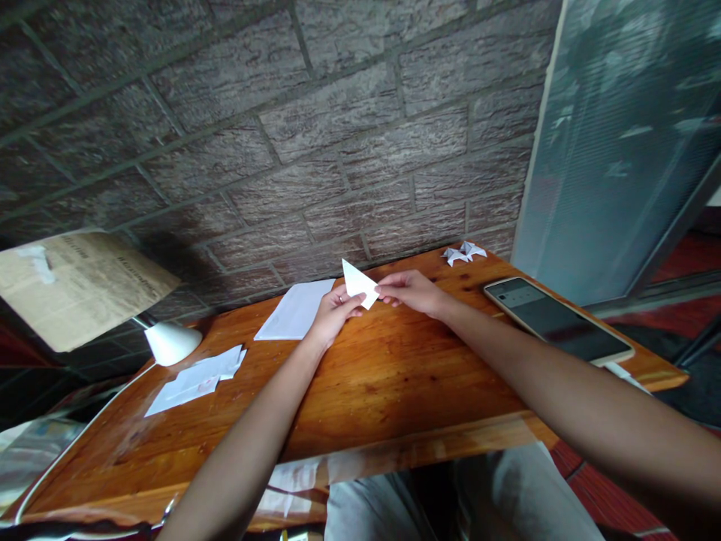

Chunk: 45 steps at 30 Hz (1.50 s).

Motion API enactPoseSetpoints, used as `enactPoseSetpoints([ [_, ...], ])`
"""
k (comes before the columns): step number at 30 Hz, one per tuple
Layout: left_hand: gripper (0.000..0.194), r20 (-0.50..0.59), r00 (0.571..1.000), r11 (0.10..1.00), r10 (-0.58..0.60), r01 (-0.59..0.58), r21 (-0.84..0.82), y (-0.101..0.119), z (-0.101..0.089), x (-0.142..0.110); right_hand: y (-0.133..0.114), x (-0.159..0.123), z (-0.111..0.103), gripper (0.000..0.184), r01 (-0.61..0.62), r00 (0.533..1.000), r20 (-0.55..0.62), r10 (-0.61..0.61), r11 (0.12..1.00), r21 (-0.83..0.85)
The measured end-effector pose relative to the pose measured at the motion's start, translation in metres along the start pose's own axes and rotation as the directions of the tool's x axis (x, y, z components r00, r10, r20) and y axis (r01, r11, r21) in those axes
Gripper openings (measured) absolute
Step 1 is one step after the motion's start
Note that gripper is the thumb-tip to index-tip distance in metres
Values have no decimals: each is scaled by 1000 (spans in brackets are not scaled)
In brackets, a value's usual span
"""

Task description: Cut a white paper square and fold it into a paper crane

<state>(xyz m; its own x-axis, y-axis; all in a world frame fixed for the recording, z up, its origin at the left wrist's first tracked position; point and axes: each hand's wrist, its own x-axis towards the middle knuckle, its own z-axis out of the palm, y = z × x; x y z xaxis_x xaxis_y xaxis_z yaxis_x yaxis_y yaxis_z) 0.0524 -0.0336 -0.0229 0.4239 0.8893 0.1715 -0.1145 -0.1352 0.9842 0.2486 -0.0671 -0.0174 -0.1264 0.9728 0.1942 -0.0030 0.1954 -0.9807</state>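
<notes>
A small piece of folded white paper [358,284], roughly triangular with a sharp tip pointing up, is held between both hands above the wooden table. My left hand [333,314] pinches its lower left part, the thumb lying across the front. At the right corner, the thumb and fingertips of my right hand [412,291] grip the paper. The fingers behind the sheet are partly hidden. Just behind my left hand lies a stack of white paper [293,309].
Folded paper figures [464,253] sit at the table's back right. A phone [555,317] with a cable lies to the right. On the left are paper slips [194,382] and a lamp with a white base [170,343] and brown paper shade [84,289]. A brick wall [338,135] rises behind.
</notes>
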Motion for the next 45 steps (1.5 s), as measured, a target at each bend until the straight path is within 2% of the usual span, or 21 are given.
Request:
enactPoseSetpoints([
  [4, 37, -18, 999, 998, 39, -40, -41, 0, -1, 2, 0, 0, 1, 18, -9, 1000, -24, 9, 1000, 5],
  [11, 38, -117, 991, 983, 61, -80, -167, 8, -4, 2, -1, 0, 2, 12, -21, 998, -63, 23, 999, 37],
  [16, 31, -149, 987, 983, 58, -83, -165, 10, -3, 1, -2, 0, 1, 12, -16, 996, -85, 19, 999, 33],
  [19, 34, -160, 985, 985, 66, -90, -146, 10, 0, 0, -2, 0, 1, 12, -16, 996, -90, 18, 1000, 17],
  [27, 34, -100, 995, 971, 21, -45, -237, 7, -2, 1, -3, -2, 3, 13, -12, 996, -85, 12, 1000, -1],
  [31, 35, -72, 997, 976, -8, -8, -220, 5, -3, 1, -2, -2, 3, 15, 6, 997, -77, -10, 999, -48],
  [38, 35, -64, 998, 989, 4, -14, -145, 5, -4, 0, 3, 0, 3, 23, 79, 994, -63, -90, 984, -162],
  [45, 38, 9, 1000, 994, -19, 20, -107, 2, -1, -1, 5, -1, 8, 19, 127, 989, -58, -139, 976, -176],
])
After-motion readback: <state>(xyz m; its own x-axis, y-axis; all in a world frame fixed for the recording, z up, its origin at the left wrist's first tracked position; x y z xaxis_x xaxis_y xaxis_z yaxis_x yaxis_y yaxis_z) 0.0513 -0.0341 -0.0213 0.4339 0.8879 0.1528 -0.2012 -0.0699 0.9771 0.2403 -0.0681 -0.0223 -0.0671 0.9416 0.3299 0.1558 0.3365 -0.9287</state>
